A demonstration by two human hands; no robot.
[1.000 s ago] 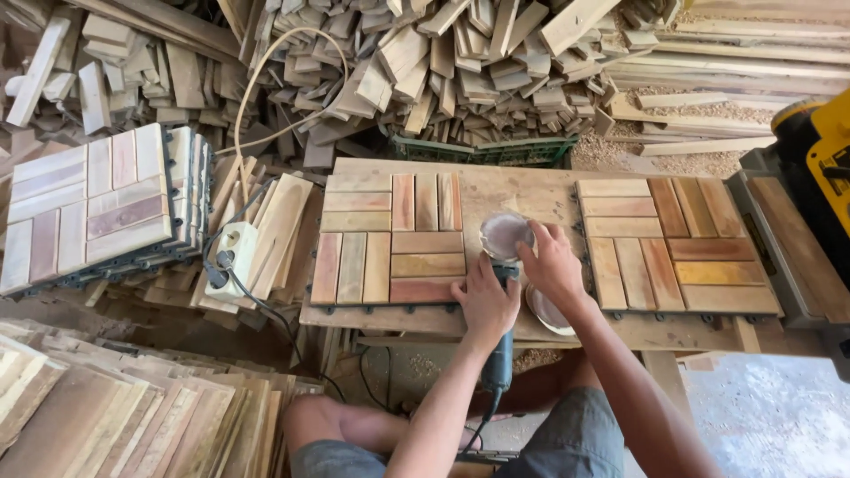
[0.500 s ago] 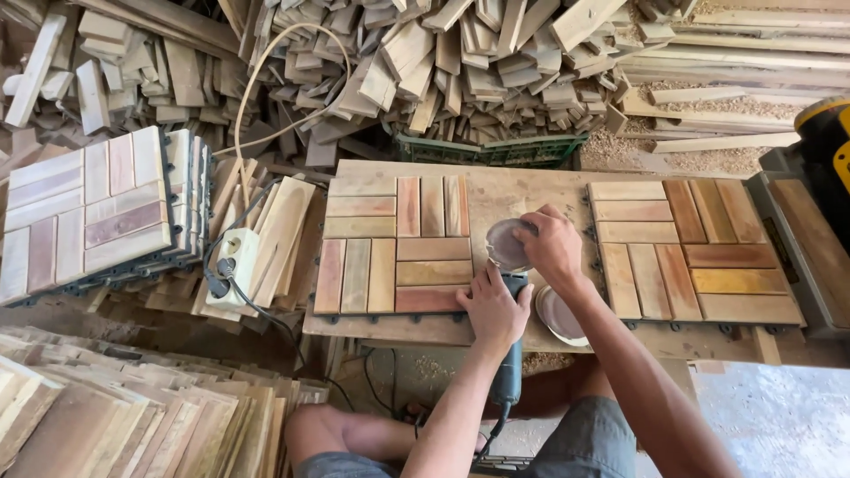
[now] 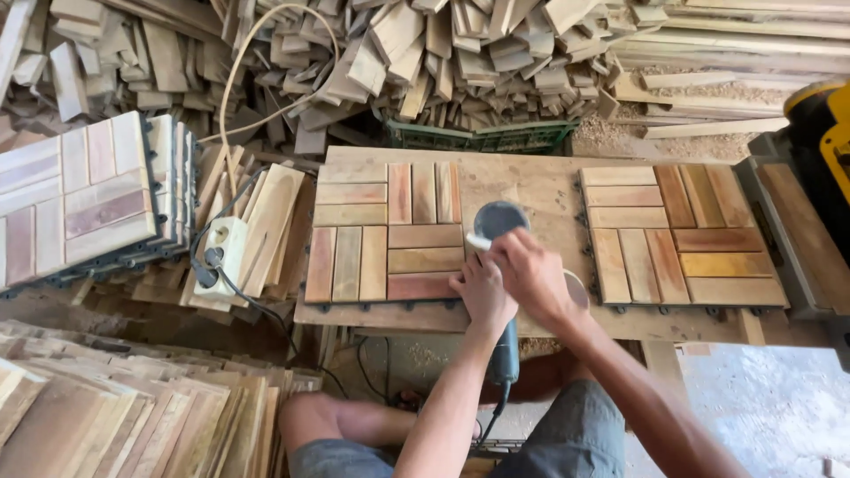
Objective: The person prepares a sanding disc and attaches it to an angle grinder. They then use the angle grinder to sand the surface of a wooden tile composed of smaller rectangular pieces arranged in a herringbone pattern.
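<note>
Where offcuts [image 3: 425, 53] pile, plank workbench [image 3: 531, 190], sawdust

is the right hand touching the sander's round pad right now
Touching. In the head view the right hand has its fingers closed on a pale disc edge at the rim of the dark round pad; no gap shows. The left hand grips the sander body.
</note>
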